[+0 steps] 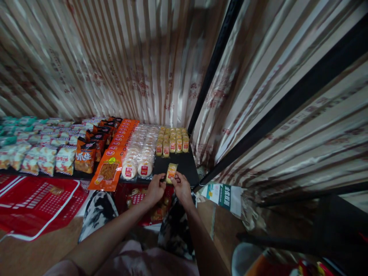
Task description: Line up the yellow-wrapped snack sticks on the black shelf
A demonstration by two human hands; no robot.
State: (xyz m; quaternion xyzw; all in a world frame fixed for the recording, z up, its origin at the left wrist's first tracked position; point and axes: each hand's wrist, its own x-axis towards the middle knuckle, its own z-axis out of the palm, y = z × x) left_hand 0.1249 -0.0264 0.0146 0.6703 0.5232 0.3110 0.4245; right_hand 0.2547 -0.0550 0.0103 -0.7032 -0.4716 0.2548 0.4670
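Note:
A small yellow wrapped snack cake (171,172) with a red label is held just above the front of the black shelf (188,166). My right hand (182,188) grips its right lower side, thumb on the front. At its left edge, my left hand (156,188) is closed, its fingertips pinched against the wrapper. Behind the hands, matching yellow snack cakes (172,143) stand in rows on the shelf. To their left lie clear packs of round white crackers (144,168) with red labels.
Orange flat snack packets (110,165), brown-orange bags (85,155) and white bags (66,159) fill the shelf leftward. A red basket (37,207) sits at lower left; another red basket (138,197) holding packets is under my hands. A black post (212,69) rises by the striped curtain (161,57).

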